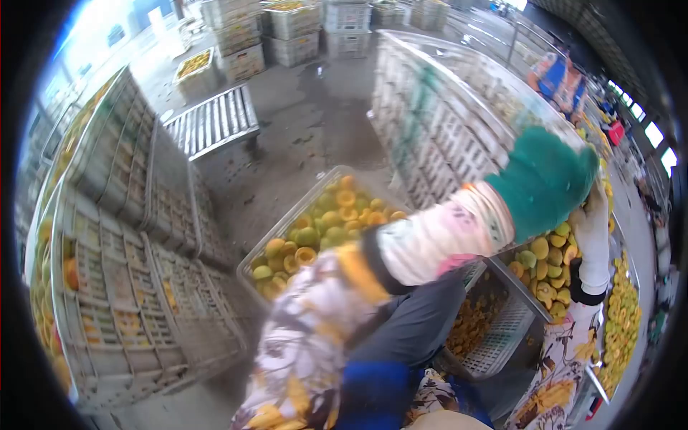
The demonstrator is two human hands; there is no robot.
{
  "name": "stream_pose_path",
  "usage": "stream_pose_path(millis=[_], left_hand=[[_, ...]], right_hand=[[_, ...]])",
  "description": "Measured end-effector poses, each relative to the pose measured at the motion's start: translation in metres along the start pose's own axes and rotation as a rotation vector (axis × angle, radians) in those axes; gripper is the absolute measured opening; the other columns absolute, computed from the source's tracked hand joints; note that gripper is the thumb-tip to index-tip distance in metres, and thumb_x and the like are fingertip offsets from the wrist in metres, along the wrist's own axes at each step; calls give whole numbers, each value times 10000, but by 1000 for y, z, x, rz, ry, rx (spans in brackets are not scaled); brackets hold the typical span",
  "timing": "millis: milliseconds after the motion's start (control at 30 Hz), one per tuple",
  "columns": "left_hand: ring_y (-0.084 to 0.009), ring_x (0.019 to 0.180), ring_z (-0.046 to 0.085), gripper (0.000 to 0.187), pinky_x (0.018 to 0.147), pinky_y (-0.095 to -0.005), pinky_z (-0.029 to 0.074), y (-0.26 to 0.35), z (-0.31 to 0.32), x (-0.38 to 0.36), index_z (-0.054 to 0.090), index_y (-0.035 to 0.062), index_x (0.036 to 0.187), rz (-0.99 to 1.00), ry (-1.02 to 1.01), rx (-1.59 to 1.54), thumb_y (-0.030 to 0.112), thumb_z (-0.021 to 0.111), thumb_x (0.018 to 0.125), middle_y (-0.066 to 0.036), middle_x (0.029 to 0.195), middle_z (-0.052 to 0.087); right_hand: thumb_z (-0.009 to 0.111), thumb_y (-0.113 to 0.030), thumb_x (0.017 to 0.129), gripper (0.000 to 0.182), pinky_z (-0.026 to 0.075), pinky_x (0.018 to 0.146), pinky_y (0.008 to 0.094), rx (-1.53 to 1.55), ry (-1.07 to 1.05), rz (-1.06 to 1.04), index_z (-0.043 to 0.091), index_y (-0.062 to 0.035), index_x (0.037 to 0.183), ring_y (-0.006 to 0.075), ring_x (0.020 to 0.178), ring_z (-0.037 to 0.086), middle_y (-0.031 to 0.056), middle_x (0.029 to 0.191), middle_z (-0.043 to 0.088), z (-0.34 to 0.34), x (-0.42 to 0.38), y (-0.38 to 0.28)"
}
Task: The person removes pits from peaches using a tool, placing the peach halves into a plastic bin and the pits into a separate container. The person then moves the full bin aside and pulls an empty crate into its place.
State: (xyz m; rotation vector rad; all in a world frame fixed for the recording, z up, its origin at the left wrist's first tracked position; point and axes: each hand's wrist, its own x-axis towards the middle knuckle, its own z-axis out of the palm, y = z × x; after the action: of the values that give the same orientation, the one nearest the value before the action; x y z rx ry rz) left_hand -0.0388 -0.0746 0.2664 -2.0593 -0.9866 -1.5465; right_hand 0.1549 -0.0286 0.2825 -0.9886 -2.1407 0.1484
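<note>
My left hand (pixel 548 179), in a green glove with a pale sleeve cuff, reaches across to the right over a metal trough of yellow-green stone fruit (pixel 546 258). Its back faces me and the fingers curl away out of sight. Close beside it is my right hand (pixel 595 218) in a white glove, its fingers largely hidden behind the green one. Whether either hand grips a fruit cannot be made out. A crate (pixel 283 223) of whole-looking and halved, pitted fruit (pixel 319 229) stands left of my left forearm.
Tall stacked crates (pixel 122 287) rise on my left. A large whitish crate wall (pixel 437 115) stands ahead. Below the trough is a perforated basket (pixel 502 337) with brownish pieces. A slatted metal stand (pixel 213 122) sits on the wet floor. Another person (pixel 560 79) is at the back right.
</note>
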Motion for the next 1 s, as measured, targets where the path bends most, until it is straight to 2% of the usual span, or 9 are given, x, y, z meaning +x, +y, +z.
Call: stream_pose_path(millis=[67,133,267,300,433,533,633,700,1000], left_hand=[[-283,850,565,411,780,-457,438,11,8,-15,561,21,1097,-14,-2,-11,120,598,700,-96,895,584],[-321,958,536,505,832,-458,415,28,-2,-52,579,44,1133,-87,202,50,113,641,637,-135,1040,568],[-320,1042,511,657,923,-422,412,64,-54,-255,471,-18,1244,-919,441,36,87,763,666,-170,1175,503],[-284,1087,496,729,950,-387,418,73,-86,-320,392,-10,1307,-1004,164,439,80,767,689,-164,1200,486],[-252,953,591,648,773,-324,518,122,-150,-475,357,23,1326,-1847,1037,-66,327,664,843,-152,1163,538],[-303,989,596,641,779,-361,507,119,-138,-531,373,57,1334,-1905,951,-217,463,574,880,-165,1178,557],[-347,973,582,596,821,-404,461,87,-102,-561,432,76,1294,-1991,483,696,496,534,884,-172,1147,583],[-294,1080,536,481,923,-342,417,104,-113,-474,399,-4,1331,-2028,542,524,265,477,940,-195,1237,539],[-358,981,579,366,853,-393,446,86,-115,-498,470,-35,1206,-2026,536,593,199,478,924,-246,1116,583]], right_hand=[[635,1,759,367,441,755,353,169,-15,83,544,-19,1114,199,895,567,88,974,594,12,-18,24],[650,-6,749,338,445,776,379,-223,-49,-241,544,-33,1069,270,918,571,116,964,581,13,-28,21],[658,-46,749,317,444,806,423,-371,-19,-401,545,-51,1046,391,949,538,161,983,569,8,-43,26],[653,-49,753,321,443,809,430,-371,-6,-400,546,-51,1055,393,955,538,163,991,573,8,-45,31],[613,-120,816,286,457,796,443,-395,8,-334,553,-71,1091,395,968,548,174,1038,586,12,-50,53],[635,-189,813,292,458,796,449,-393,9,-371,565,-76,1073,392,967,555,175,1030,596,13,-51,63],[657,-228,799,308,456,799,447,-373,23,-382,572,-75,1052,389,952,556,170,1008,594,12,-47,58],[657,-236,800,309,453,800,443,-378,20,-414,571,-75,1049,389,944,555,167,994,592,13,-44,63],[672,-222,790,313,447,796,428,-326,-34,-325,564,-83,1048,384,934,545,154,969,584,11,-48,52]])
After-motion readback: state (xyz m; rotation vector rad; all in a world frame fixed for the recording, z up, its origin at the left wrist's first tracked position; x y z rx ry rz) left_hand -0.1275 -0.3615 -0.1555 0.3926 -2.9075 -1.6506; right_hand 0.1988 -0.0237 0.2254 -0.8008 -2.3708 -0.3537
